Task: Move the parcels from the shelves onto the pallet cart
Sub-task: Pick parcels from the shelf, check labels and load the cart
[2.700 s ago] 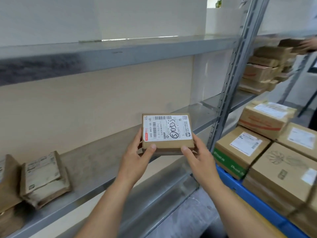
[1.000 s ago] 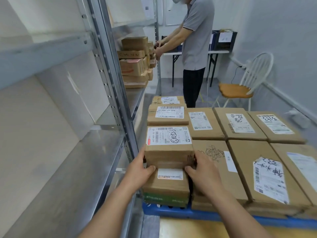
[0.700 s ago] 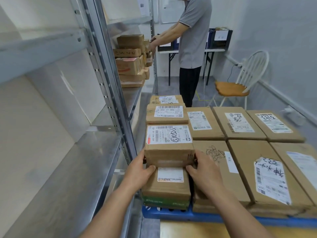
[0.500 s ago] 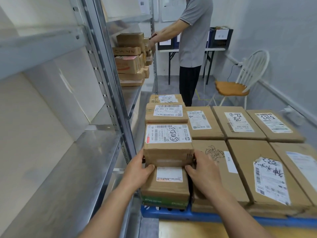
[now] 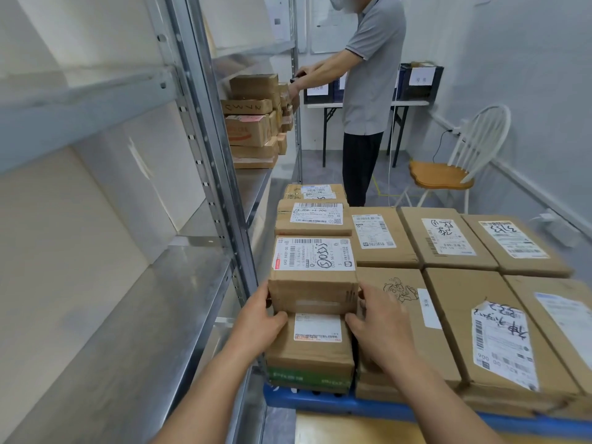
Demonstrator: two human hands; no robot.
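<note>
Head view: left hand (image 5: 259, 318) and right hand (image 5: 378, 328) grip the labelled parcel (image 5: 314, 277) at its near corners, fingers curled round its sides; parcel sits on a taller box (image 5: 310, 350) at front-left of blue pallet cart (image 5: 320, 403), beside metal shelf (image 5: 144, 315)

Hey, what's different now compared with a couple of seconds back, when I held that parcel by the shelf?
The parcel went from in front of the shelf, rightward, onto the near left stack on the pallet cart. The left hand and right hand still grip its sides; nothing was let go. Over the last second it barely shifted. The other boxes on the cart stayed put.
</note>
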